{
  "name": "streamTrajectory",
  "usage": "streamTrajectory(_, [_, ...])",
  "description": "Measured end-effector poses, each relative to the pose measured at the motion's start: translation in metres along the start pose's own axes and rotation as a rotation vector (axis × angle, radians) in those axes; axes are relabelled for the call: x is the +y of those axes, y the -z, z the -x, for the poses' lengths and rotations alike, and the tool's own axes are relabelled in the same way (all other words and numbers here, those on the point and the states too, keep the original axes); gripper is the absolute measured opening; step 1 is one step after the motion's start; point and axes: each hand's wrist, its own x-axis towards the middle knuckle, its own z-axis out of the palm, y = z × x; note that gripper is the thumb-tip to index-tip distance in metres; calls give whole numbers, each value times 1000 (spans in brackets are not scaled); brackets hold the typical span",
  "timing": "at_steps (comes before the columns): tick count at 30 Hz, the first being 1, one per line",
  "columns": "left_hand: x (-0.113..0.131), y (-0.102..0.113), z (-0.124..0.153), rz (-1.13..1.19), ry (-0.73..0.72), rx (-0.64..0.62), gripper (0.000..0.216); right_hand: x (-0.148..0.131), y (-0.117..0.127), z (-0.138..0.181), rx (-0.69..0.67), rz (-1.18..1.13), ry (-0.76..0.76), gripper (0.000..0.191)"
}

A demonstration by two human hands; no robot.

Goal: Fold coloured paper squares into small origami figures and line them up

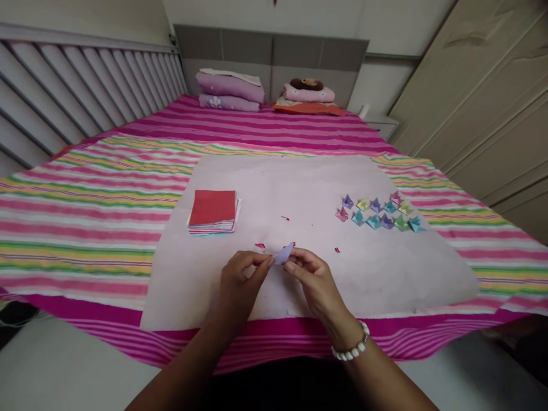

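My left hand (242, 279) and my right hand (310, 277) both pinch a small lilac folded paper (283, 254) just above a large pale sheet (385, 268) spread on the bed. Fingertips of each hand close on opposite ends of the paper. A white bead bracelet (353, 345) circles my right wrist. A stack of coloured paper squares (213, 211) with a red one on top lies to the left. To the right sit several small folded paper shapes (381, 214) in two rows.
A striped pink, green and yellow bedspread (98, 188) covers the bed. Folded blankets (229, 88) and a soft toy on pillows (308, 94) lie at the headboard. A slatted rail (64, 85) runs on the left, wardrobe doors (483, 97) on the right. Tiny red paper scraps (285, 218) dot the sheet.
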Motion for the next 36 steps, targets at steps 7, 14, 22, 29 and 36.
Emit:
streamTrajectory(7, [3,-1,8,-42,-96,-112,6,-4,-1,1,-8,-157,-102,18])
streamTrajectory(14, [5,10,-2,233,195,-250,24,-5,0,0,-25,-182,-168,24])
streamTrajectory(22, [-2,10,-7,397,353,-448,19,-5,-2,2,-87,-161,-186,21])
streamTrajectory(29, [4,9,-7,402,344,-421,19,-3,0,0,-81,-161,-190,19])
streamTrajectory(36, [-1,9,-8,450,377,-460,16,-1,-1,0,-58,-179,-214,21])
